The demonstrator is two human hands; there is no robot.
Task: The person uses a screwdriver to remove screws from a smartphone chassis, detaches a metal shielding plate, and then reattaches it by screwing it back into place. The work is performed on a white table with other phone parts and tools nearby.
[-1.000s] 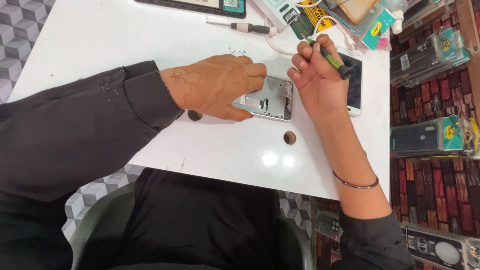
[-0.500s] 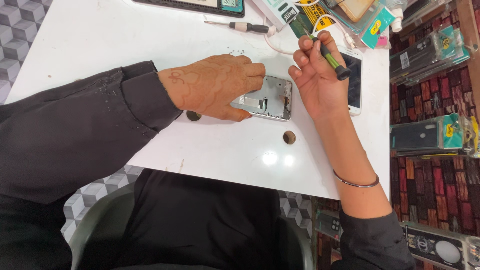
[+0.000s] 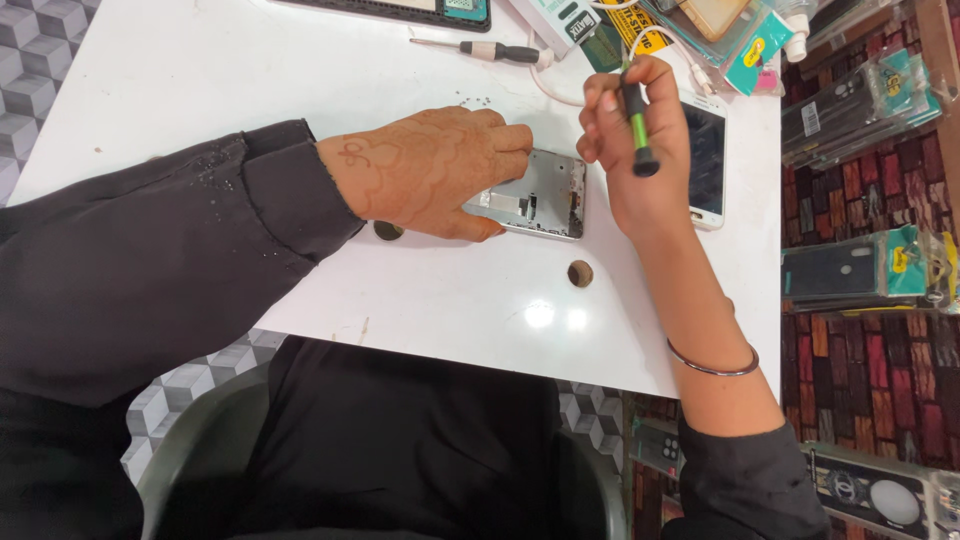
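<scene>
My left hand (image 3: 430, 170) lies flat over an opened phone body (image 3: 540, 195) on the white table (image 3: 300, 80), thumb and fingers pinning its left side. My right hand (image 3: 640, 150) is raised just right of the phone and grips a green and black screwdriver (image 3: 636, 120), tip pointing away from me. Under that hand lies a second phone with a white frame and dark screen (image 3: 706, 160). Several tiny screws (image 3: 468, 101) sit on the table just beyond my left hand.
Another screwdriver with a black handle (image 3: 490, 50) lies at the far side. Packaged accessories (image 3: 740, 40) crowd the far right corner. Two small round holes (image 3: 580, 272) mark the tabletop. Phone cases (image 3: 860, 270) hang to the right of the table edge.
My right hand has lifted and turned the screwdriver more upright. My left hand stays on the opened phone.
</scene>
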